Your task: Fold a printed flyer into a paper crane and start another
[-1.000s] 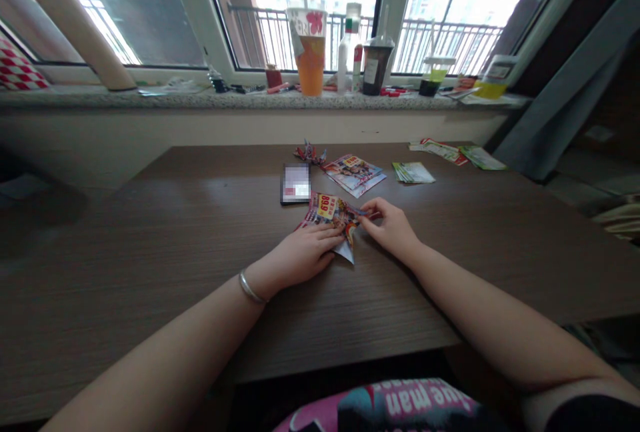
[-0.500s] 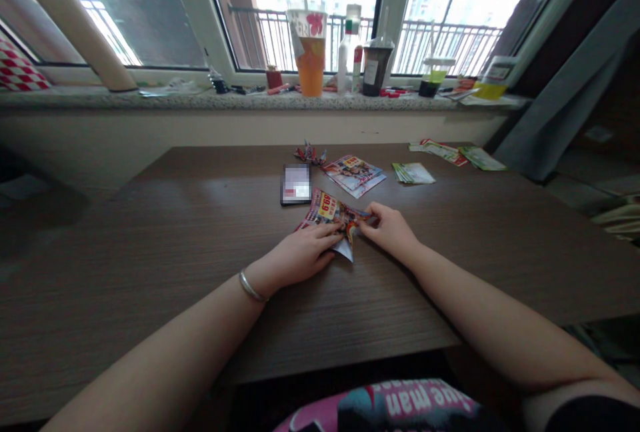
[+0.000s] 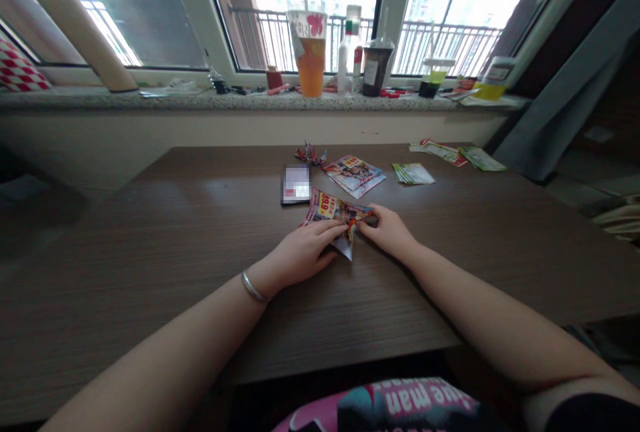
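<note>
A colourful printed flyer (image 3: 325, 205) lies partly folded on the table, one white-backed corner pointing toward me. My left hand (image 3: 305, 249) rests over its near-left part, fingers stretched out flat and pressing it down, thumb low beside the paper. At the flyer's right end, my right hand (image 3: 387, 229) pinches the bunched edge between thumb and fingers. The paper is gathered into narrow creases between both hands. Just beyond the flyer lies a phone (image 3: 296, 184) with its screen lit and blurred. A crumpled, folded piece of the same sort of printed paper (image 3: 310, 153) sits behind it.
More printed flyers (image 3: 354, 174) lie stacked behind my hands on the brown table (image 3: 150, 245). Farther right are a fan of green-and-white cards (image 3: 413, 173) and other leaflets (image 3: 445, 152). Along the windowsill (image 3: 250, 103) stand an orange drink cup (image 3: 311, 59), a clear bottle (image 3: 349, 52) and a dark drink cup (image 3: 376, 69).
The flyer and my left hand have shifted slightly to the right. The creased part between my hands looks drawn together a little more; my right hand keeps its pinch.
</note>
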A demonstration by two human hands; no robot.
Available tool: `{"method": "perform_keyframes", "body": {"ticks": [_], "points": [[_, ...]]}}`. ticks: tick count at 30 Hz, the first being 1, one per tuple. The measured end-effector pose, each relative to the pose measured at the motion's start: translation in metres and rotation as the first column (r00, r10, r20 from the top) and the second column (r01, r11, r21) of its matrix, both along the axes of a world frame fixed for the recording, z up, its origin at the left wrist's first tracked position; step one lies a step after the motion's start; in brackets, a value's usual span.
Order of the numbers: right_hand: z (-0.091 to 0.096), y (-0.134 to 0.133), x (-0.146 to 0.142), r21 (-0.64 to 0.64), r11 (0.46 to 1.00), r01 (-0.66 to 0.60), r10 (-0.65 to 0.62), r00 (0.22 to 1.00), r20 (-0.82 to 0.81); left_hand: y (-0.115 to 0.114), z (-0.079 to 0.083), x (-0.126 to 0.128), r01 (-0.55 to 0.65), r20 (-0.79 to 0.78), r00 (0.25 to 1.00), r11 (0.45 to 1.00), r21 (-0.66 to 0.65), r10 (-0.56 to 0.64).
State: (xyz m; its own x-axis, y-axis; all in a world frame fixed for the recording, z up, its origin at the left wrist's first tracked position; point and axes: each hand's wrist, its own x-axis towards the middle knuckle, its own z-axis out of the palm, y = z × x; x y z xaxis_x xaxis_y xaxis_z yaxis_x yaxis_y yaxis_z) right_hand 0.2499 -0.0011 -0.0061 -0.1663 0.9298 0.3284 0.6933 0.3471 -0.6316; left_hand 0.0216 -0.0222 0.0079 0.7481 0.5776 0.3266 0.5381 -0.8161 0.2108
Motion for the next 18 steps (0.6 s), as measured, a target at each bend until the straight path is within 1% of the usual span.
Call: {"method": "perform_keyframes", "body": {"ticks": [2,6,10,12,14,18], "points": [[-0.003,0.002,0.000,-0.028,1.000,-0.005,0.003,0.997,-0.075,0.000,0.000,0.000,-0.007,0.033,0.999,0.999,0.039,0.005],[-0.009,0.005,0.000,-0.093,0.994,-0.062,0.038,0.968,-0.247,-0.001,0.000,0.000,-0.038,0.061,0.998,0.986,0.161,0.029],[-0.008,0.002,-0.003,-0.106,0.989,-0.105,0.068,0.948,-0.312,-0.002,0.000,-0.001,-0.081,0.066,0.996,0.968,0.237,0.067],[-0.005,0.000,-0.005,-0.094,0.987,-0.128,0.094,0.948,-0.303,-0.002,0.000,-0.001,-0.099,0.069,0.994,0.963,0.249,0.084],[-0.002,-0.003,-0.005,-0.071,0.989,-0.126,0.104,0.960,-0.261,-0.002,0.001,-0.001,-0.115,0.067,0.993,0.962,0.247,0.101],[0.004,-0.009,-0.006,0.043,0.996,-0.081,0.085,0.992,-0.092,-0.002,0.002,-0.001,-0.135,0.073,0.990,0.962,0.236,0.121]]}}
